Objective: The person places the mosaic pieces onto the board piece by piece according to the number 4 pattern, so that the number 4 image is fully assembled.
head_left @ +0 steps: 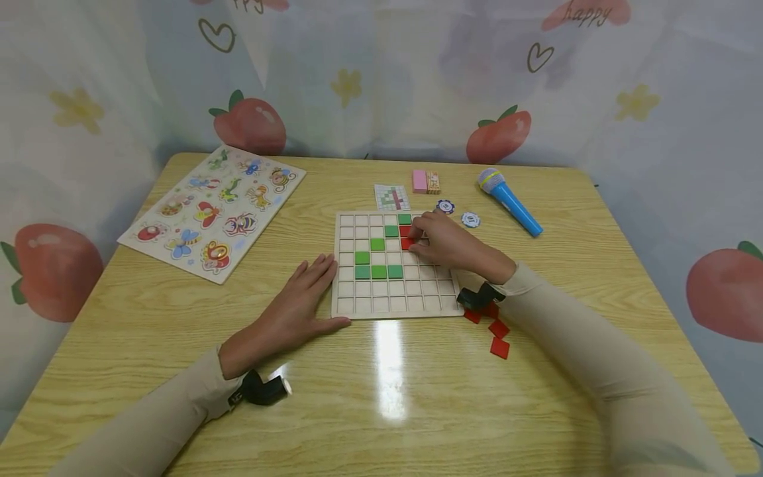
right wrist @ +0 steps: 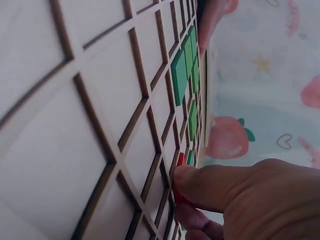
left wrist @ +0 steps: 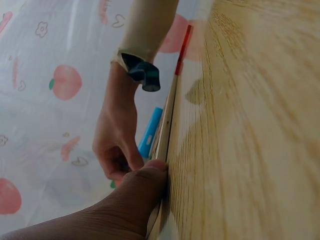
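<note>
Closest to my eyes are my two beige sleeves, both cut off by the lower edge of the head view. Beyond them my left hand [head_left: 292, 311] lies flat on the table [head_left: 119, 344], fingers straight and relaxed, gripping nothing; its thumb presses along the near-left corner of the grid board [head_left: 393, 301]. From the left wrist, that board is only a thin edge seen end-on, and its squares are hidden.

My right hand [head_left: 444, 242] rests over the board's far-right part, fingers curled down onto a red tile [head_left: 407, 243], which sits in a cell just below another red one. My knuckles cover most of it, so I cannot tell whether I am pinching it or only pressing it. The right wrist view shows a fingertip [right wrist: 200, 182] bearing on a red sliver, nearly all concealed.

Seen from above the board is close to square, its sides running parallel with the table's edges. Green tiles [head_left: 378, 271] step diagonally from near left toward far right. Loose red tiles [head_left: 499, 346] lie on the table under my right forearm, partly hidden by it.
</note>
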The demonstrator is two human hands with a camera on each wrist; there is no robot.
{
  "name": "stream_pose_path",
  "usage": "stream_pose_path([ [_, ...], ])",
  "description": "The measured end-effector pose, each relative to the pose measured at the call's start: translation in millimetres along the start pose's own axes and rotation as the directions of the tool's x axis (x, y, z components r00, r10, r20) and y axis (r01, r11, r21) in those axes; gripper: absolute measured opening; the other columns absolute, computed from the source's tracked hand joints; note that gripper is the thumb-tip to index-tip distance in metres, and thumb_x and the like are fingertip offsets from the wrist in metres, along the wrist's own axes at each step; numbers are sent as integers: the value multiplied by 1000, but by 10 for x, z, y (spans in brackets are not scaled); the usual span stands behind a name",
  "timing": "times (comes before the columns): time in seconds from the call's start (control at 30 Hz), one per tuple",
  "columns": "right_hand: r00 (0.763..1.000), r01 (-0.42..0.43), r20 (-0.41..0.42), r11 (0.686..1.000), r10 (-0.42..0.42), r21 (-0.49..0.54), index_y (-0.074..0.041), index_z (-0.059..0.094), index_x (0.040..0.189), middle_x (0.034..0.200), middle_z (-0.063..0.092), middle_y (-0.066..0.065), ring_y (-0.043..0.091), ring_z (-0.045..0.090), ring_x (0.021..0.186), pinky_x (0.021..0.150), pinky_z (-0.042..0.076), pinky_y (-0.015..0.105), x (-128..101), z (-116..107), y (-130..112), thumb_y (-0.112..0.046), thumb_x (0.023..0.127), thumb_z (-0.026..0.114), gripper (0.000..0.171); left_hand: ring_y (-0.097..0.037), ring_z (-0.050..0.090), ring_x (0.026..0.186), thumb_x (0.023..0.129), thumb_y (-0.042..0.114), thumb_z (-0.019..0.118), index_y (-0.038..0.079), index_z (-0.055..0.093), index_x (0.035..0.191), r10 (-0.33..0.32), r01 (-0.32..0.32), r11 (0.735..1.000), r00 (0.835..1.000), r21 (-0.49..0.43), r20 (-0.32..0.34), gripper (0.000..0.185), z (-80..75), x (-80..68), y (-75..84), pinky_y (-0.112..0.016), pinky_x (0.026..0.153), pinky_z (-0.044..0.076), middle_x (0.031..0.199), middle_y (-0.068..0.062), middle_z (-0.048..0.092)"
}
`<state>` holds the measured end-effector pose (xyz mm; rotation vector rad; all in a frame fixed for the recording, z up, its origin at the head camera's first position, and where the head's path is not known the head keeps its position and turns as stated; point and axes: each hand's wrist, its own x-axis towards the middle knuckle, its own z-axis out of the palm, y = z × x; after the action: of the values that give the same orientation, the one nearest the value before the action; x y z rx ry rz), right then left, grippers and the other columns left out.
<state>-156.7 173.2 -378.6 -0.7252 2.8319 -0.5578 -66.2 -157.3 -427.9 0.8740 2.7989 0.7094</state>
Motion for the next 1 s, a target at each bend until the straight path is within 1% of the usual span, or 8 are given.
stream_pose_path([
  [0.17, 1000, 17, -12, 1000, -17, -4, -8, 76, 104, 108, 70, 12, 27, 57, 99, 86, 50, 42, -4, -8, 27, -19, 100, 77, 12, -33, 16, 169, 90, 56, 81, 0, 26, 168, 2, -2, 1000, 1000, -3, 1, 111, 6, 8, 12, -52, 140, 10, 179, -16, 22],
  [0.33, 998, 41, -39, 999, -41, -8, -7, 78, 102, 105, 67, 13, 27, 55, 95, 80, 48, 38, -11, -6, 25, -19, 98, 79, 13, -33, 16, 169, 89, 57, 82, 0, 27, 168, -8, 8, 1000, 1000, -6, 1, 112, 9, 1, 15, -52, 140, 10, 179, -15, 23],
  [0.47, 998, 43, -51, 999, -44, -22, -5, 74, 108, 111, 63, 14, 28, 55, 101, 83, 52, 38, -18, 24, 15, -19, 100, 76, 16, -32, 15, 169, 89, 58, 82, 1, 26, 168, -31, 31, 999, 999, -10, 16, 112, -7, -5, 26, -52, 140, 9, 179, -14, 22],
  [0.63, 997, 1, -72, 999, -3, -37, -4, 69, 120, 120, 63, 14, 29, 58, 111, 94, 58, 43, -111, -9, 14, -22, 101, 76, 27, -32, 16, 169, 89, 57, 82, 2, 26, 168, -34, 34, 999, 999, -15, 14, 112, -13, 1, 25, -52, 140, 9, 179, -14, 22],
  [0.73, 993, 2, -119, 1000, -5, -25, -3, 69, 122, 121, 64, 15, 30, 60, 114, 97, 59, 45, -286, -96, 49, -20, 101, 75, 27, -33, 16, 169, 89, 56, 82, 1, 26, 168, -28, 28, 1000, 1000, -14, 8, 112, -3, 6, 19, -53, 140, 9, 179, -15, 23],
  [0.83, 988, 10, -156, 1000, -13, -23, -4, 70, 122, 120, 66, 13, 29, 62, 111, 93, 61, 44, -581, -178, 119, -14, 102, 73, 23, -32, 15, 169, 89, 58, 82, 2, 25, 169, -28, 29, 1000, 999, -13, 16, 113, 5, 14, 18, -52, 140, 8, 179, -14, 21],
  [0.93, 989, -3, -146, 1000, 0, -17, -7, 72, 120, 117, 69, 8, 22, 63, 102, 86, 62, 39, -959, -203, 187, -12, 103, 72, 18, -33, 15, 169, 89, 57, 81, 1, 25, 169, -23, 23, 1000, 1000, -11, 20, 113, 4, 12, 15, -53, 140, 9, 179, -15, 21],
  [1.0, 992, 2, -128, 1000, -3, -5, -10, 73, 118, 115, 70, 3, 16, 62, 97, 80, 61, 33, -1213, -172, 211, -12, 102, 72, 16, -34, 16, 169, 89, 57, 82, 1, 25, 168, -21, 22, 1000, 1000, -2, 16, 112, -1, 4, 10, -53, 140, 10, 179, -16, 22],
])
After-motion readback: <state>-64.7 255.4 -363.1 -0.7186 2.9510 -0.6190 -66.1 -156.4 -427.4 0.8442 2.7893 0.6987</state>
